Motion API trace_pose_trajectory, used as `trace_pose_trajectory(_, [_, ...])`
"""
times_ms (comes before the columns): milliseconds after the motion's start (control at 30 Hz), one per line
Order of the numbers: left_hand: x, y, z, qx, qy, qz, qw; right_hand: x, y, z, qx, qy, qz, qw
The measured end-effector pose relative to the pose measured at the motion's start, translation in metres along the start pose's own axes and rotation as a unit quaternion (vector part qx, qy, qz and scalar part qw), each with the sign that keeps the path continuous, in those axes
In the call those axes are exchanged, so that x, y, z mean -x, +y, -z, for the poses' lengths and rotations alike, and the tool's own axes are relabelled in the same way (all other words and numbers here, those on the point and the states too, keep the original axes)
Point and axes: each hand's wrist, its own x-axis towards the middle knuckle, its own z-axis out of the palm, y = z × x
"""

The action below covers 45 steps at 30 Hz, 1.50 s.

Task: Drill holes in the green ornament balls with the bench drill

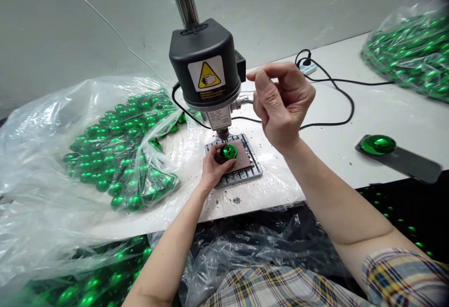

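Under the chuck of a small black drill press point(203, 63), my left hand point(212, 164) grips a shiny green ball point(229, 151) between thumb and fingers. The ball rests on a brownish square pad point(243, 157), which lies on the slotted metal base point(255, 169). Dark shavings are scattered over the base. My right hand point(282, 103) is raised beside the press head with its fingers curled. A metal feed lever point(247, 100) runs from the press into those fingers; its far end is hidden by the hand.
To the left, a clear plastic bag point(45, 124) spills many green balls point(115, 143) on the table. Another full bag point(410, 54) stands back right. One green ball point(378, 144) sits on a phone point(417, 164). A black cable point(351, 105) loops from a power strip point(307, 67).
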Motion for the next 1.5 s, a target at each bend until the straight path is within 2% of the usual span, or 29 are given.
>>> trace_pose_trajectory(133, [0.000,0.001,0.000,-0.002,-0.005,0.001,1.000,0.009,0.000,0.005,-0.024,-0.008,0.021,0.999])
trace_pose_trajectory(300, [0.000,0.002,0.000,0.004,-0.002,0.005,1.000,0.023,0.012,0.015,0.023,-0.013,0.048,0.998])
trace_pose_trajectory(400, [0.001,0.003,0.001,0.011,-0.007,0.003,1.000,0.032,0.026,0.020,0.038,-0.001,0.088,0.995])
trace_pose_trajectory(500, [0.002,0.003,0.001,0.014,-0.005,0.001,1.000,0.039,0.035,0.023,0.029,-0.023,0.149,0.988])
trace_pose_trajectory(567, [0.002,0.002,0.001,0.017,-0.004,0.001,1.000,0.036,0.033,0.020,0.011,-0.029,0.151,0.988])
trace_pose_trajectory(633, [0.000,0.000,0.000,0.016,-0.007,0.002,1.000,0.021,0.026,0.012,-0.025,0.007,0.122,0.992])
trace_pose_trajectory(733, [-0.001,0.004,0.000,0.019,-0.002,0.013,1.000,-0.020,0.011,-0.006,-0.032,0.027,0.072,0.997])
trace_pose_trajectory(800, [0.007,0.013,0.002,0.020,0.031,0.018,0.999,-0.046,0.004,-0.016,-0.003,0.008,-0.075,0.997])
trace_pose_trajectory(867, [0.028,0.028,0.006,0.014,0.055,0.006,0.998,-0.063,0.002,-0.022,0.002,0.006,-0.149,0.989])
trace_pose_trajectory(900, [0.043,0.036,0.008,0.011,0.044,-0.006,0.999,-0.068,0.002,-0.024,0.000,0.008,-0.164,0.986])
trace_pose_trajectory(933, [0.062,0.043,0.009,0.013,0.006,-0.023,1.000,-0.070,0.003,-0.025,-0.005,0.010,-0.168,0.986])
trace_pose_trajectory(967, [0.083,0.048,0.009,0.016,-0.060,-0.041,0.997,-0.070,0.004,-0.025,-0.011,0.014,-0.165,0.986])
trace_pose_trajectory(1033, [0.125,0.050,0.005,0.007,-0.232,-0.069,0.970,-0.068,0.005,-0.026,-0.023,0.028,-0.157,0.987])
trace_pose_trajectory(1067, [0.143,0.046,0.001,-0.024,-0.306,-0.067,0.949,-0.066,0.005,-0.026,-0.029,0.034,-0.155,0.987])
trace_pose_trajectory(1133, [0.171,0.028,-0.012,-0.121,-0.396,-0.014,0.910,-0.065,0.004,-0.027,-0.040,0.045,-0.154,0.986])
trace_pose_trajectory(1233, [0.188,-0.008,-0.031,-0.265,-0.441,0.154,0.844,-0.065,0.003,-0.028,-0.049,0.054,-0.144,0.987])
trace_pose_trajectory(1300, [0.189,-0.020,-0.038,-0.312,-0.473,0.225,0.793,-0.066,0.003,-0.027,-0.057,0.054,-0.138,0.987])
trace_pose_trajectory(1333, [0.188,-0.019,-0.037,-0.325,-0.487,0.225,0.778,-0.066,0.004,-0.027,-0.059,0.055,-0.140,0.987])
trace_pose_trajectory(1367, [0.185,-0.012,-0.033,-0.333,-0.495,0.201,0.777,-0.067,0.005,-0.026,-0.057,0.057,-0.148,0.986])
trace_pose_trajectory(1433, [0.173,0.015,-0.015,-0.308,-0.509,0.111,0.796,-0.067,0.007,-0.025,-0.050,0.064,-0.160,0.984])
trace_pose_trajectory(1500, [0.150,0.051,0.015,-0.201,-0.534,0.035,0.820,-0.068,0.009,-0.023,-0.050,0.066,-0.158,0.984])
